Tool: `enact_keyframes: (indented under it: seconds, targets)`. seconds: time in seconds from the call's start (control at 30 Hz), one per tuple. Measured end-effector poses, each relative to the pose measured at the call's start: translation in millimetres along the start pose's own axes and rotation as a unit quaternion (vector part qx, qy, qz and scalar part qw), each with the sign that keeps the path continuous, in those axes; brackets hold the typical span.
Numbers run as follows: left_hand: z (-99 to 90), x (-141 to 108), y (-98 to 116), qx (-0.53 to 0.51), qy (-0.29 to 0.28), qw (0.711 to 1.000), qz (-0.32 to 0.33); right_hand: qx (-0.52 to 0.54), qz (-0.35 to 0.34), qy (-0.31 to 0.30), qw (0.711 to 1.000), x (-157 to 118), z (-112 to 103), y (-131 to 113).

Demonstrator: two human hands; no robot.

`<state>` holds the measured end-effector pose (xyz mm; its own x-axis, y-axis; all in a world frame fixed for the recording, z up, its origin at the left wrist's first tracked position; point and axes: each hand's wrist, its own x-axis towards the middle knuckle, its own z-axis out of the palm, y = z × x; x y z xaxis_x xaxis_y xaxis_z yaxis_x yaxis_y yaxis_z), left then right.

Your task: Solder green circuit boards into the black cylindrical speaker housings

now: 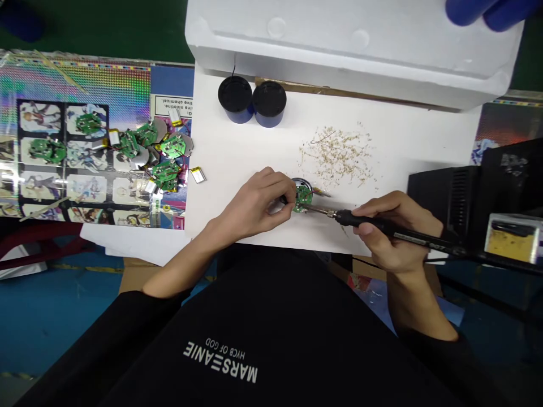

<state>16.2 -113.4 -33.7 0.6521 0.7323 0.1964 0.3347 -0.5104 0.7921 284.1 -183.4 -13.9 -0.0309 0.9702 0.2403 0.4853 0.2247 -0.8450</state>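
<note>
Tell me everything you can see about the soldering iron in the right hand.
The soldering iron has a long black grip with white lettering towards its rear, a metal collar, and a slim metal shaft. It lies nearly level, held pen-style in the right hand, with fingers wrapped around the grip. The tip points left, reaching the lower edge of a green circuit board, though actual contact is hard to tell. Its rear end extends rightward past the hand.

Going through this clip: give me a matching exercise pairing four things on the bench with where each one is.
Things:
1. Soldering iron
2. Small green circuit board
3. Two black-topped blue cylinders
4. Pale flecks

Places:
A. Standing beside the white foam box
B. In the right hand
C. Scattered on the white sheet
D. At the fingertips of the left hand

Right pairs: 1-B, 2-D, 3-A, 4-C.
</note>
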Motion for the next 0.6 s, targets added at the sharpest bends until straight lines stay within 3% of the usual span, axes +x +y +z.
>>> enact_keyframes:
  seconds: [0.5, 0.6]
  targets:
    - [-0.7, -0.3, 1.4, 0.002, -0.005, 1.0, -0.017, 0.005, -0.025, -0.032, 0.999, 15.4, -4.9, -9.7]
    - [-0.1, -0.4, 0.0, 0.001, -0.002, 1.0, -0.007, 0.008, -0.01, -0.006, 1.0, 9.8, -9.0, -5.7]
